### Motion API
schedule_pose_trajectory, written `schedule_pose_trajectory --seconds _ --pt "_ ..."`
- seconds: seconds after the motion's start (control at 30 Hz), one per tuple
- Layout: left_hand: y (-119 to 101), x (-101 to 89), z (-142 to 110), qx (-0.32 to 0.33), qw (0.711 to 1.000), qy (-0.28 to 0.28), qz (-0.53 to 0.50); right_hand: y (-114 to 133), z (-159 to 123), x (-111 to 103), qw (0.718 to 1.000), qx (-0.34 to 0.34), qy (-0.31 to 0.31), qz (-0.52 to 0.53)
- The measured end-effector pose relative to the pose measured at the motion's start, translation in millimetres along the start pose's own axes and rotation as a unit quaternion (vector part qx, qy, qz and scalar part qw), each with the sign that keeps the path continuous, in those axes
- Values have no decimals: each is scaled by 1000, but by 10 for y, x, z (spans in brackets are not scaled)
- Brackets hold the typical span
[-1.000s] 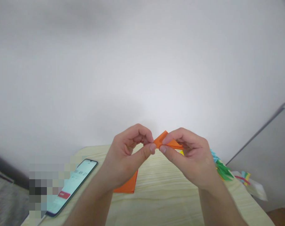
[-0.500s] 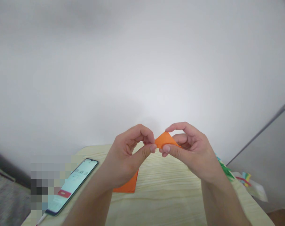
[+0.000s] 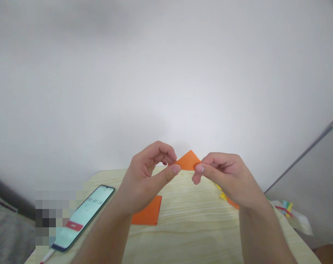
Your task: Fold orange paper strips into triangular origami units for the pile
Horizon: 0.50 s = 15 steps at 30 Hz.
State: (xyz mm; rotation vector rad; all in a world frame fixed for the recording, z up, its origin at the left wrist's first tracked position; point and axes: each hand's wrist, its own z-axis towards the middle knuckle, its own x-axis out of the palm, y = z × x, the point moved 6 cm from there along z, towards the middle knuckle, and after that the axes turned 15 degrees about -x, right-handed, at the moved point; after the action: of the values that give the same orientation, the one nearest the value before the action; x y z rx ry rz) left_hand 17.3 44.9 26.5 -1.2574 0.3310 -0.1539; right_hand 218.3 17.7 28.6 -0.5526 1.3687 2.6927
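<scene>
A small folded piece of orange paper (image 3: 188,161), triangular with its point upward, is held in the air above the table. My left hand (image 3: 150,176) pinches its left corner between thumb and fingers. At the right corner, my right hand (image 3: 224,178) grips it between thumb and fingers, one fingertip showing below the paper. Partly hidden behind my left wrist, a flat orange paper square (image 3: 148,212) lies on the table.
A phone (image 3: 85,216) with a lit timer screen lies on the left of the pale wood-grain table (image 3: 193,234). Yellow and orange folded paper (image 3: 224,196) shows beside my right wrist. A plastic bag with colourful paper (image 3: 288,209) sits at the right edge. A white wall stands behind.
My right hand has shifted its hold to the paper's right corner, lower down. The orange triangle now shows flat and facing me between both hands. My left hand moved slightly left and up.
</scene>
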Motion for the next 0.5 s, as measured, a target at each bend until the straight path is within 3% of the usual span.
schedule_pose_trajectory --seconds 0.2,0.5 --pt "90 87 37 -64 994 76 55 6 -7 3 1000 -7 6 -26" --pt "84 207 18 -67 990 89 85 -52 21 95 999 1 13 34"
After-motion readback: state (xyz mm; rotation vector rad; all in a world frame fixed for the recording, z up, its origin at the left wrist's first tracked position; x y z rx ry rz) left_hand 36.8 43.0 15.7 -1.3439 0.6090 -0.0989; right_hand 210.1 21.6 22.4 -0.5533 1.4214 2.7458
